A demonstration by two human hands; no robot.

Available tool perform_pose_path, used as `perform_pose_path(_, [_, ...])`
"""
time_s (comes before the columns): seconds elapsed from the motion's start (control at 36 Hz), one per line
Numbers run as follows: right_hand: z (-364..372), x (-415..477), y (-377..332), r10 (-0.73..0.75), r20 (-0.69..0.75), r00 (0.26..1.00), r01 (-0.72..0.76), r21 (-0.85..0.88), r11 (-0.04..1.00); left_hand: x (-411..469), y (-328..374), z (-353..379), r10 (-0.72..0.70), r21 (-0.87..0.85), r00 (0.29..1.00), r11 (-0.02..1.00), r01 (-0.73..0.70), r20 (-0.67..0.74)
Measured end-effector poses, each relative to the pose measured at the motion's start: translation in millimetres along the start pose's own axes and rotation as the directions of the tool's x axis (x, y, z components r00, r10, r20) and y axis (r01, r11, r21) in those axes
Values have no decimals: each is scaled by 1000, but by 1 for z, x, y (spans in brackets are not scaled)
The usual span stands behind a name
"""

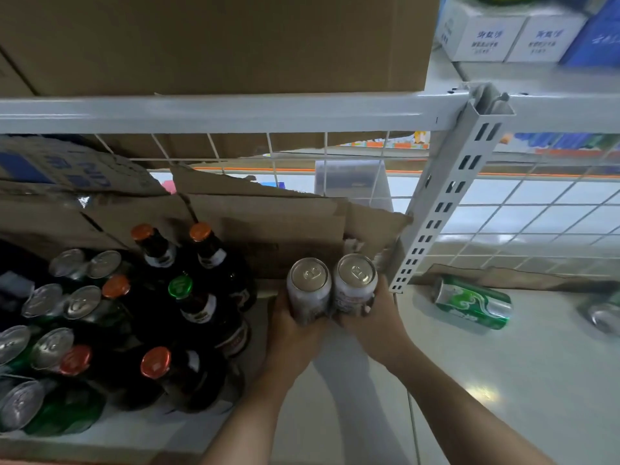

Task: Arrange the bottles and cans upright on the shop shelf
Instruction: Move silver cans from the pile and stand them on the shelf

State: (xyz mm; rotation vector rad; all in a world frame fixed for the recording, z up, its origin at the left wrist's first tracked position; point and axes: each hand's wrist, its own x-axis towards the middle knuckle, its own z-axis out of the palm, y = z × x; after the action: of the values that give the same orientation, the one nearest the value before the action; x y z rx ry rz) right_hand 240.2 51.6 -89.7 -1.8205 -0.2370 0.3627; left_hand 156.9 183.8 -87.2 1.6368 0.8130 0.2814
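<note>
Beside the upright post [446, 199], both hands grip upright cans [308, 290]

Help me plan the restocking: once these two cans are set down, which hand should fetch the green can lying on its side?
Probably the right hand. The tipped green can lies past the shelf upright, on that hand's side. The left hand would have to cross over. Both hands hold a silver can now.

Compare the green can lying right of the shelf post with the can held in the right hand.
The green can lies on its side on the shelf, untouched; the held can stands upright, gripped by the right hand. The first is bright green, the second pale silver-grey. Both have silver tops and look alike in size.
</note>
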Motion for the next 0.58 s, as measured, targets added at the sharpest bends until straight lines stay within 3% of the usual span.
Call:
perform_pose_path(0.44, [8, 17, -8, -75, 18, 997, 75, -6, 997, 23, 10, 1, -20, 4, 999, 1000, 21, -37])
perform_pose_path(0.58, [7, 17, -11, -19, 47, 999, 20, -27, 999, 21, 18, -1, -34, 117, 999, 993, 35, -11])
